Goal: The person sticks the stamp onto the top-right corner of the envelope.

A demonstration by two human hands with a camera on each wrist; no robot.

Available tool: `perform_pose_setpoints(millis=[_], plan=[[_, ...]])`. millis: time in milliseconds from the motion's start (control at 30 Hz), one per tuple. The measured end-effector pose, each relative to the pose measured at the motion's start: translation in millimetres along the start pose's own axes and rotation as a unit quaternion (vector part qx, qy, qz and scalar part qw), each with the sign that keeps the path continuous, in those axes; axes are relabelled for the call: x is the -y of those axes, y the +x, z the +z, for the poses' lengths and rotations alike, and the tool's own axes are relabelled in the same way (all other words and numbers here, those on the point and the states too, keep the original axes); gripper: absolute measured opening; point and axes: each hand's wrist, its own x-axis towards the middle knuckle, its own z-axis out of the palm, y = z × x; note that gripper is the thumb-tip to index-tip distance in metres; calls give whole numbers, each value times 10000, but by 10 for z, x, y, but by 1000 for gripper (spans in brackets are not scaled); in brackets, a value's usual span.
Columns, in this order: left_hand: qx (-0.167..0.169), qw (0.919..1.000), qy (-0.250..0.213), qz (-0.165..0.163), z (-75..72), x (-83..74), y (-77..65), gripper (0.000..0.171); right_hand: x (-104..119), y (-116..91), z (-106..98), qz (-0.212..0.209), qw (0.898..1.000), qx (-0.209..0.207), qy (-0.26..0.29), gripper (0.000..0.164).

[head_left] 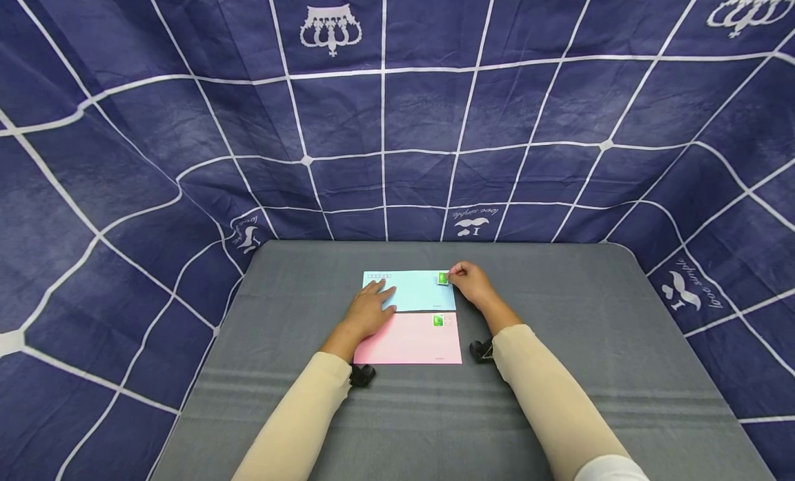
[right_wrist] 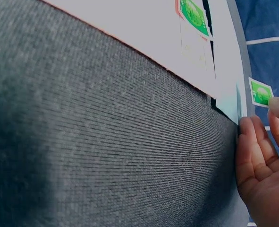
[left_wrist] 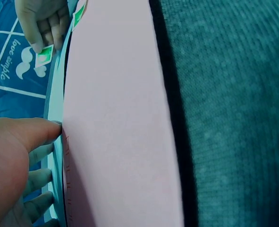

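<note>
A light blue envelope (head_left: 416,292) lies flat on the grey table, just beyond a pink envelope (head_left: 410,339). With fingers spread, my left hand (head_left: 368,311) rests on the left part of the blue envelope, its thumb near the border between the two. Between thumb and finger my right hand (head_left: 470,282) pinches a green stamp (right_wrist: 261,92) by its edge. That stamp is held over the blue envelope's upper right corner; the right wrist view shows it raised above the paper. Another green stamp (head_left: 437,320) sits at the pink envelope's upper right.
The grey table (head_left: 279,398) stretches out on all sides of the envelopes. A dark blue cloth with white lines (head_left: 422,115) hangs behind the table and along both sides. Black wrist cameras (head_left: 362,375) are strapped under the sleeves.
</note>
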Motion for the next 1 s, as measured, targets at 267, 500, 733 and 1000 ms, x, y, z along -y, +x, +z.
perform_pose_setpoints(millis=[267, 500, 733, 1000], plan=[[21, 10000, -26, -21, -1, -11, -6, 52, 43, 32, -1, 94, 9999, 72, -71, 14], [-1, 10000, -25, -9, 3, -2, -7, 52, 41, 98, 36, 116, 9993, 166, -304, 16], [4, 10000, -16, -22, 1, 4, -2, 52, 37, 151, 73, 184, 9986, 190, -447, 18], [10, 10000, -9, -32, 5, -1, -6, 52, 69, 169, 104, 187, 9986, 186, -466, 17]])
